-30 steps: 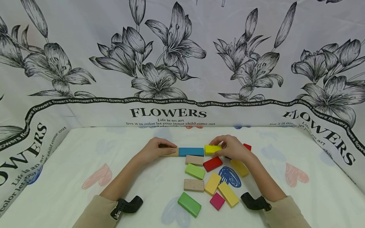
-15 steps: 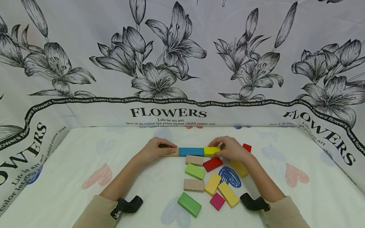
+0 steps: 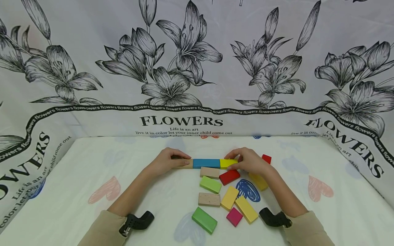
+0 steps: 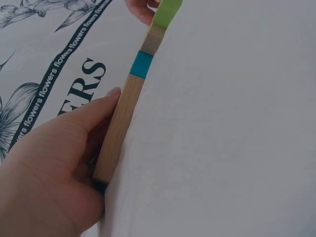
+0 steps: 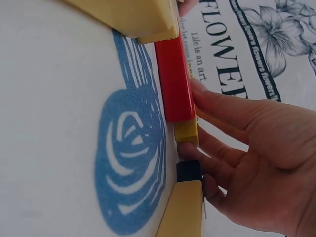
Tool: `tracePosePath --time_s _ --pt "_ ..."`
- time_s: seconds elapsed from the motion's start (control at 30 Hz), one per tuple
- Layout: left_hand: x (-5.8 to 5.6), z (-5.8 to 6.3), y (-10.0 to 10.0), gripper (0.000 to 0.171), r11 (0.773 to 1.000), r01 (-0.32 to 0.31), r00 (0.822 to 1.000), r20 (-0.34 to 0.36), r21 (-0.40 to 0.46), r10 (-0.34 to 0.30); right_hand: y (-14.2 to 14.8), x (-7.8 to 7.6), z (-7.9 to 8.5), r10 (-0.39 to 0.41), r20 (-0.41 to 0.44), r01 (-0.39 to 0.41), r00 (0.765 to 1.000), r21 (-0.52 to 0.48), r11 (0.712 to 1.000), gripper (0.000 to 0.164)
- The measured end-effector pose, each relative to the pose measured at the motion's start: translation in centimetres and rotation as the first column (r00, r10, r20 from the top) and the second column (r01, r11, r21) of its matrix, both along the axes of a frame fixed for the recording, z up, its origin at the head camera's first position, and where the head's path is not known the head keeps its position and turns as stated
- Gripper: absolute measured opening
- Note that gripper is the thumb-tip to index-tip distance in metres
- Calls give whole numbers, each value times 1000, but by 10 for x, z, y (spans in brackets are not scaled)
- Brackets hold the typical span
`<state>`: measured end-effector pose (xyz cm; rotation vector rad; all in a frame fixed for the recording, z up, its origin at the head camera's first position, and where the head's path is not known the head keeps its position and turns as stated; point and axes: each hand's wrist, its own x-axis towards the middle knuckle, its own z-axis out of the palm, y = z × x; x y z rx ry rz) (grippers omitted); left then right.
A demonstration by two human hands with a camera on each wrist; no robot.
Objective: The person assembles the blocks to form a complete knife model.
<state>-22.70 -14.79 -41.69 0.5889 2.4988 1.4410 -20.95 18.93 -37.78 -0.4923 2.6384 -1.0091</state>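
Head: hands (image 3: 164,161) on block row (image 3: 206,164)

In the head view a white table (image 3: 74,191) with printed hearts spreads across the lower frame. Mid-frame, a wooden block (image 3: 190,164), a blue block (image 3: 206,164) and a bright yellow block (image 3: 224,164) lie end to end. Below and right of them lie two beige blocks (image 3: 209,199), two green blocks (image 3: 204,220), a pink block (image 3: 234,217), two red blocks (image 3: 230,177) and three pale yellow blocks (image 3: 246,210), with a dark block (image 5: 189,170) low in the right wrist view.
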Motion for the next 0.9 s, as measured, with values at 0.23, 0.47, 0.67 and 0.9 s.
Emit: tracePosePath --time_s 0.23,0.47,0.67,0.9 --pt "0 0 0 25 1000 2 1000 4 8 -2 1 0 -1 2 12 -2 1000 -10 1000 33" --pt "0 -1 0 24 1000 -2 1000 5 9 2 -1 1 -2 -19 5 19 1000 -11 1000 32" --pt "0 0 0 24 1000 3 1000 3 8 -3 -2 2 0 -25 0 25 1000 -17 1000 31" --pt "-1 2 0 24 1000 -1 1000 19 2 0 -5 4 0 -33 -6 33 999 -14 999 31"
